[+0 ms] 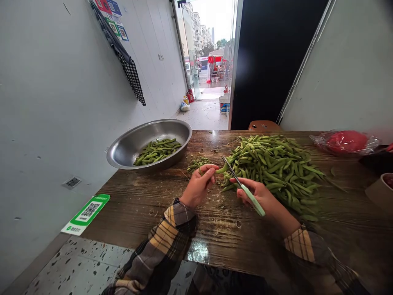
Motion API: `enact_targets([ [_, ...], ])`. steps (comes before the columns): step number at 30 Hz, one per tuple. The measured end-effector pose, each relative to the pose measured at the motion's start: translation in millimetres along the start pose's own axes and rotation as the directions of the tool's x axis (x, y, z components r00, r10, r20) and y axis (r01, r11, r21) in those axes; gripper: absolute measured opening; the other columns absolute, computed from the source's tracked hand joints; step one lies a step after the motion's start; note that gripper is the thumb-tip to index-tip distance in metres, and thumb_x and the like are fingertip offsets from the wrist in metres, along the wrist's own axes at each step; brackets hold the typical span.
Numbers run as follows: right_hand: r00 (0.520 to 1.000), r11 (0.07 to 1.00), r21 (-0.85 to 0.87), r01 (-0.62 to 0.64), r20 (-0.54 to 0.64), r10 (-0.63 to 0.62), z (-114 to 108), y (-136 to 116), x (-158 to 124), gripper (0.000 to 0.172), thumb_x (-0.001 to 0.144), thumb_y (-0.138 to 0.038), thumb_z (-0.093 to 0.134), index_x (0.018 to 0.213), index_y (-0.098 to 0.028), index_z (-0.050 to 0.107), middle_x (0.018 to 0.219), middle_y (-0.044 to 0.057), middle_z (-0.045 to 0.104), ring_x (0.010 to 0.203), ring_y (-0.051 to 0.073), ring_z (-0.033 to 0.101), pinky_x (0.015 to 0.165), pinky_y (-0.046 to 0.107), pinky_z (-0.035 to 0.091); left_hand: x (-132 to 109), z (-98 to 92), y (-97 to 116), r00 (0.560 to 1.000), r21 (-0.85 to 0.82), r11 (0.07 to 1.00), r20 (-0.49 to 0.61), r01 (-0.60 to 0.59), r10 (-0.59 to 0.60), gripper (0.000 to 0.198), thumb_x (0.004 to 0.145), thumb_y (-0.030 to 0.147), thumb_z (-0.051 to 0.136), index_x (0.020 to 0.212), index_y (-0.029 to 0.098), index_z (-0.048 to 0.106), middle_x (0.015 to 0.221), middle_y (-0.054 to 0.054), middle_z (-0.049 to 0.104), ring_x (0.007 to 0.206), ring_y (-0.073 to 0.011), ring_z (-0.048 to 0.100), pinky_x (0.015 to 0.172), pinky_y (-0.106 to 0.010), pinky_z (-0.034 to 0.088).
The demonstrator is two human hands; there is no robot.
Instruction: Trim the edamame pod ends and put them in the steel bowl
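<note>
My left hand (201,186) pinches a green edamame pod (221,169) between thumb and fingers above the middle of the table. In my right hand (256,194) is a pair of scissors (250,198) with pale green handles, its blades pointing up and left beside the pod. A large heap of edamame pods (276,164) lies just beyond and to the right of my right hand. Behind my left hand sits a small pile of trimmed bits (198,163). At the back left, a steel basin (123,153) holds more pods.
The dark wooden table (138,209) is strewn with scraps. A green QR-code card (87,214) lies at its left edge. To the right are a red bundle in clear plastic (346,141) and a bowl (379,190). A brown stool (264,125) stands behind the table.
</note>
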State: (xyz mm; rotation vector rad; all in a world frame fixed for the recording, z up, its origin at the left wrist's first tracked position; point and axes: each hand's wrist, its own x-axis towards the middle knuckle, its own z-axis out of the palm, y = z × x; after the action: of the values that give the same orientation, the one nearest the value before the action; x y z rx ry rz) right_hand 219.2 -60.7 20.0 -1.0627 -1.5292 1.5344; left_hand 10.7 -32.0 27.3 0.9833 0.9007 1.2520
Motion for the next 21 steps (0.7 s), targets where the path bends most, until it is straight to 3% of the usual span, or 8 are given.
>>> enact_targets([
  [4,0.999,0.995,-0.095,0.03,-0.038,-0.034,-1.2,-2.9,-1.0,0.058,0.078,-0.05,0.064,0.123,-0.013,0.061,0.074,0.001,0.06,0.059,0.011,0.049,0.052,0.023,0.04,-0.1,-3.3,4.2,0.989,0.179,0.98,-0.101,-0.087,0.107,0.032,0.076,0.044,0.068,0.089,0.015,0.071,0.068,0.001,0.051,0.054,-0.0062,0.039,0.047,-0.02,0.027],
  [7,0.99,0.965,-0.252,0.076,-0.1,-0.104,-1.2,-1.5,-0.2,0.058,0.075,-0.048,0.068,0.121,-0.014,0.064,0.089,0.006,0.069,0.077,0.019,0.061,0.07,0.031,0.049,-3.2,0.2,7.9,0.959,0.489,0.832,0.029,-0.261,0.283,0.023,0.076,0.036,0.07,0.089,0.017,0.074,0.075,-0.002,0.055,0.069,-0.0113,0.047,0.063,-0.024,0.038],
  [9,0.982,0.925,-0.368,0.096,-0.117,-0.149,-0.3,0.9,0.6,0.057,0.073,-0.047,0.07,0.12,-0.014,0.064,0.1,0.008,0.071,0.09,0.025,0.063,0.082,0.038,0.049,-4.4,3.0,8.2,0.93,0.59,0.729,0.115,-0.347,0.349,0.017,0.074,0.03,0.072,0.085,0.017,0.074,0.076,-0.002,0.055,0.076,-0.0141,0.049,0.071,-0.026,0.04],
  [13,0.963,0.827,-0.542,0.152,-0.108,-0.247,1.8,4.1,1.1,0.058,0.075,-0.042,0.068,0.124,-0.013,0.061,0.112,0.012,0.068,0.095,0.026,0.063,0.088,0.04,0.048,-3.0,3.2,5.2,0.922,0.562,0.735,0.164,-0.379,0.35,0.015,0.077,0.031,0.068,0.078,0.015,0.07,0.081,-0.004,0.056,0.081,-0.016,0.051,0.075,-0.028,0.04],
  [17,0.955,0.755,-0.623,0.205,-0.041,-0.293,1.7,4.3,0.8,0.061,0.073,-0.036,0.07,0.129,-0.016,0.056,0.098,0.008,0.065,0.081,0.021,0.06,0.077,0.035,0.051,-2.7,0.9,4.0,0.956,0.461,0.837,0.152,-0.294,0.252,0.023,0.082,0.037,0.062,0.086,0.015,0.067,0.081,-0.002,0.058,0.074,-0.0131,0.048,0.07,-0.025,0.039],
  [21,0.955,0.735,-0.643,0.218,-0.016,-0.297,1.1,3.4,0.5,0.06,0.074,-0.034,0.07,0.129,-0.017,0.055,0.093,0.006,0.061,0.078,0.019,0.057,0.075,0.034,0.05,-4.3,1.3,3.5,0.964,0.484,0.835,0.17,-0.262,0.204,0.027,0.082,0.041,0.062,0.085,0.014,0.068,0.073,0.0,0.058,0.068,-0.0117,0.047,0.066,-0.024,0.038],
])
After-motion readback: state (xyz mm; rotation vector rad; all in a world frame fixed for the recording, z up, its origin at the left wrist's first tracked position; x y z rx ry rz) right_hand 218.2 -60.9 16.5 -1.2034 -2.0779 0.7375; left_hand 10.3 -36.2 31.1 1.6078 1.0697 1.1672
